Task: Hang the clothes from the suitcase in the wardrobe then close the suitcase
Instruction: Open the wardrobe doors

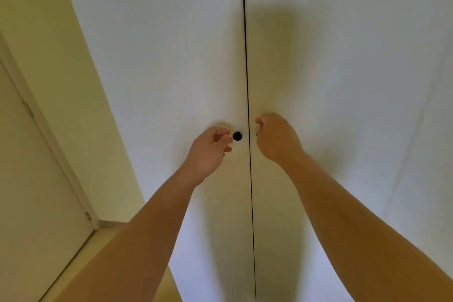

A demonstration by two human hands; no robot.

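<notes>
The white wardrobe (171, 61) fills the view, its two doors closed along a dark centre seam. A round black knob (237, 136) sits on the left door beside the seam. My left hand (210, 152) is just left of that knob, its fingers half curled, fingertips beside it and holding nothing. My right hand (275, 138) is curled over the right door's knob (257, 134), of which only a dark sliver shows. The suitcase and the clothes are out of view.
A pale yellow wall (49, 44) runs along the wardrobe's left side. At the far left is a cream room door (29, 191) with hinges on its frame. The right wardrobe door (355, 68) extends to the frame's right edge.
</notes>
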